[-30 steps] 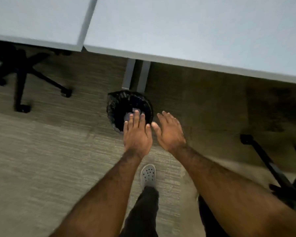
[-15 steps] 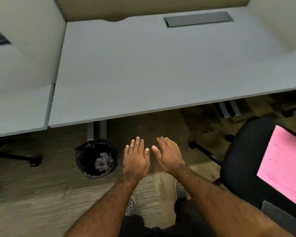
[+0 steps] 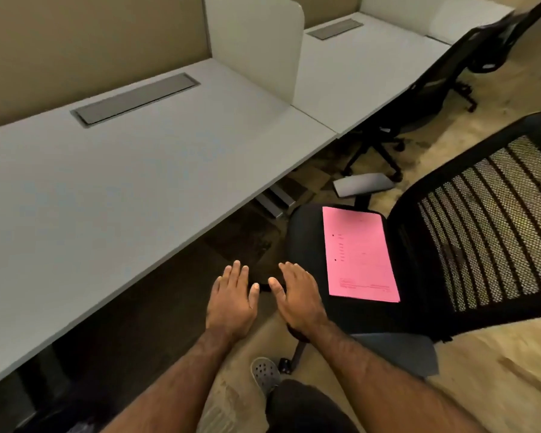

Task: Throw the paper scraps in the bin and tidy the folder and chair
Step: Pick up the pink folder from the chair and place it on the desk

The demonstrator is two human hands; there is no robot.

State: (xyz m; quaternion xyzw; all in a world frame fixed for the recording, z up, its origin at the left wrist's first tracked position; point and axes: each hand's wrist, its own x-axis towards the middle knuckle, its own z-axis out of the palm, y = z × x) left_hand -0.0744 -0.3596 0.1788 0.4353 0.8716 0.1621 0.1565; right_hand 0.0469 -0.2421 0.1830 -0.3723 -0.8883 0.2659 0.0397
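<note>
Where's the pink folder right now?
In the head view, the pink folder lies flat on the black office chair's seat, right of centre, just beyond the open right hand and in front of the mesh backrest.

Dim, warm indoor light from above, flat on the desk point(image 3: 113, 182). Deep shadow beneath it. Soft overall, with wide-angle bending toward the edges.

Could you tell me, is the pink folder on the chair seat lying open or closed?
Closed: the pink folder lies flat on the chair seat as one rectangle, with no cover lifted or spread beside it.
</note>
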